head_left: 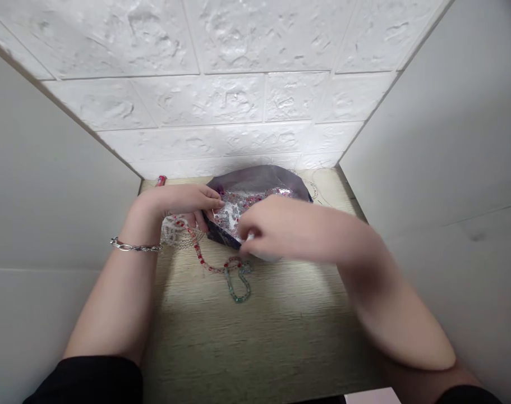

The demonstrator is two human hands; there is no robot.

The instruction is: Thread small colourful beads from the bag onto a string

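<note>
A purple pouch full of mixed beads lies open at the back of the wooden desk. My left hand grips the pouch's left rim, fingers curled around the edge. My right hand, slightly blurred, is closed over the pouch's front opening, pinching something small and white that I cannot make out. A beaded string with red beads trails from under my left hand to a green beaded loop on the desk. A silver bracelet sits on my left wrist.
White side panels wall in the desk on both sides, with a textured white wall behind. A small red object lies at the back left corner. Thin clear cord lies right of the pouch.
</note>
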